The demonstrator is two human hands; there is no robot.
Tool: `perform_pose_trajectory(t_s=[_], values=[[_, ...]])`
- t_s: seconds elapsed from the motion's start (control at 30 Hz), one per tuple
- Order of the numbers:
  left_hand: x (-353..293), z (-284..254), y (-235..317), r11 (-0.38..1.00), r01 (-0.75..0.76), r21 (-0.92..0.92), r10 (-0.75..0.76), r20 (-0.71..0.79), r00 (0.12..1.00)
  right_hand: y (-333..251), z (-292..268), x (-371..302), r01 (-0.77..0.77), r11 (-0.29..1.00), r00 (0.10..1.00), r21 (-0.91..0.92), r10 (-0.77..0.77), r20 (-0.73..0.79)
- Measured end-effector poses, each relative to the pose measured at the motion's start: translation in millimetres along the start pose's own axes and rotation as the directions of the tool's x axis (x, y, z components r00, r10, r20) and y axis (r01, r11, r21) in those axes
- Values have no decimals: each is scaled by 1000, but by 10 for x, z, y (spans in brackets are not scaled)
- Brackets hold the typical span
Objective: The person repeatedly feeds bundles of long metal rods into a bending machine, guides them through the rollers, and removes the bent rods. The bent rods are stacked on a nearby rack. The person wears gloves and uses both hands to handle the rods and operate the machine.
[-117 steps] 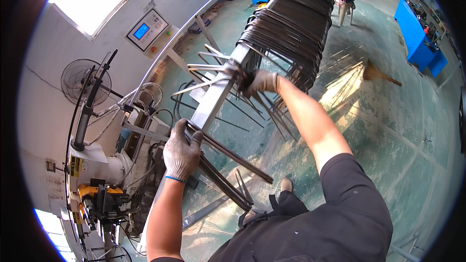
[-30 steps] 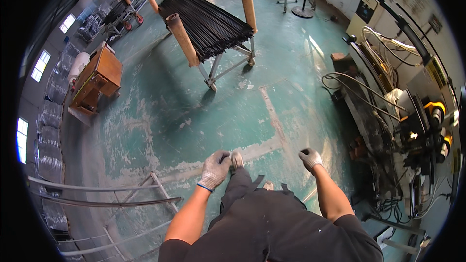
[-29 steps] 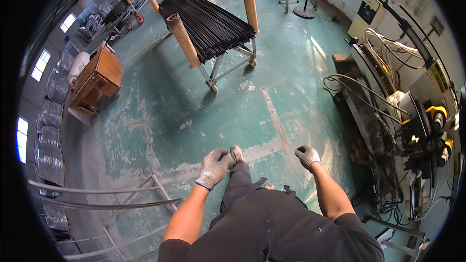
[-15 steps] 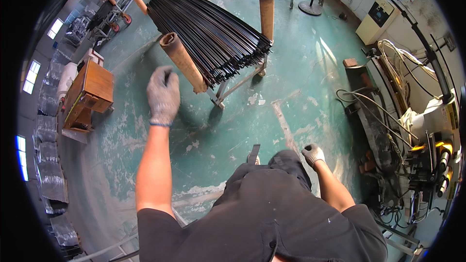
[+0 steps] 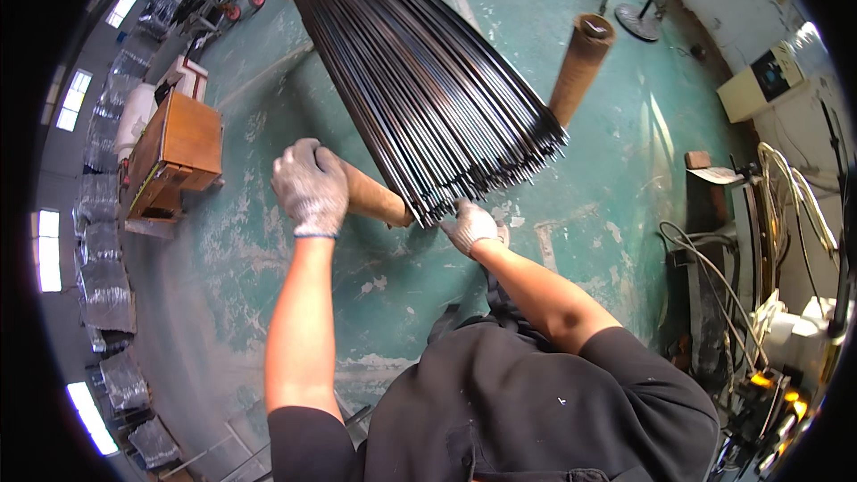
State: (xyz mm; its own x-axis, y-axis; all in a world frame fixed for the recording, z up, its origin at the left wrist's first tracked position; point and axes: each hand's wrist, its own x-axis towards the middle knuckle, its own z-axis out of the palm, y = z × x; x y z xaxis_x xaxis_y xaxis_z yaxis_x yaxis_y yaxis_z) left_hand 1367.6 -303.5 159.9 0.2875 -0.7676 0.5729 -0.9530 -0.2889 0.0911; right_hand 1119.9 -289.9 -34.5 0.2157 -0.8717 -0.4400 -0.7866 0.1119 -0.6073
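Observation:
A wide bundle of long, thin black rods lies in front of me, its uneven near ends pointing my way. My left hand, in a grey-white work glove, is closed over the top of a brown cardboard tube beside the bundle's left near corner; the tube's upper end is hidden under it. At the near rod ends, my gloved right hand pinches at the left part of the bundle. How many rods it holds does not show.
Another brown tube stands at the bundle's right. A wooden cabinet is on the left, near stacked silvery wrapped bundles. Hoses and equipment line the right wall, with a cream-coloured box farther back.
My left hand has come onto the left tube. My right hand has moved from beside my body forward and left to the rod ends. The bundle appears closer.

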Motion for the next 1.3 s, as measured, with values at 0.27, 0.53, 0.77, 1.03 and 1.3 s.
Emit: perform_pose_trajectory(t_s=[0.27,0.53,0.77,1.03,1.3], values=[[203,228,140,992,-97,-82,92,-55,994,-998,478,1892,-25,985,1000,-173,25,0],[311,313,80,993,-48,-109,54,52,997,-1233,1057,2606,-98,889,991,-448,47,-122],[325,356,34,992,-25,-120,33,60,998,-860,779,2850,-115,990,986,-77,124,113],[263,352,26,993,-10,-115,14,37,999,-624,-42,3154,-89,982,923,-169,145,356],[218,332,3,995,-17,-100,24,74,997,-284,-501,3357,-193,952,815,237,21,578]])
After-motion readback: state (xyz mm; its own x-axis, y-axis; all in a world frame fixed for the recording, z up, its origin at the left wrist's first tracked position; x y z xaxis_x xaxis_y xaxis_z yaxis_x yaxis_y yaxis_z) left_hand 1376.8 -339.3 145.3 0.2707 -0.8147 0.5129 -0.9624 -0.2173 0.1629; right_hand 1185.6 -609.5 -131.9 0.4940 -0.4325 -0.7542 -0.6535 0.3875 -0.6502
